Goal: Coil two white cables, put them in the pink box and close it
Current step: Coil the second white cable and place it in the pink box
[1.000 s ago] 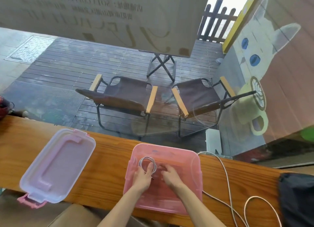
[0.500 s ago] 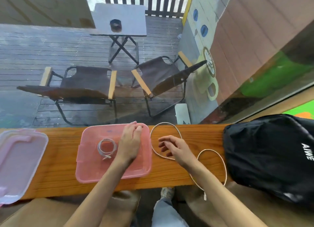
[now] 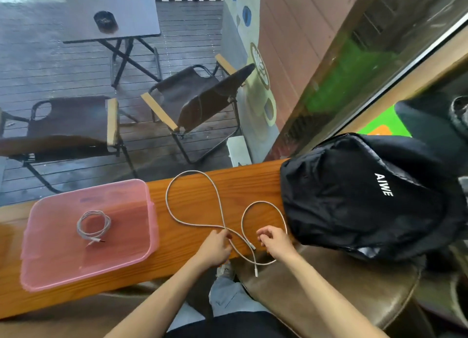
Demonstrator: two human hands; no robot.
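The open pink box (image 3: 152, 226) stands on the wooden counter at the left. One coiled white cable (image 3: 93, 225) lies on its floor. A second white cable (image 3: 219, 206) sprawls in two loose loops on the counter to the right of the box, both ends hanging over the near edge. My left hand (image 3: 215, 249) pinches this cable where its strands cross. My right hand (image 3: 276, 241) hovers with curled fingers beside the right loop; whether it touches the cable I cannot tell. The lid is out of view.
A black backpack (image 3: 367, 198) lies on the counter (image 3: 250, 183) at the right, close to the cable's right loop. A brown padded stool (image 3: 329, 294) sits under my right arm. Beyond the glass are folding chairs and a small table.
The view swung right, and the lid left the frame. My left hand came out of the box and took hold of the loose cable. My right hand moved nearer, toward the right loop.
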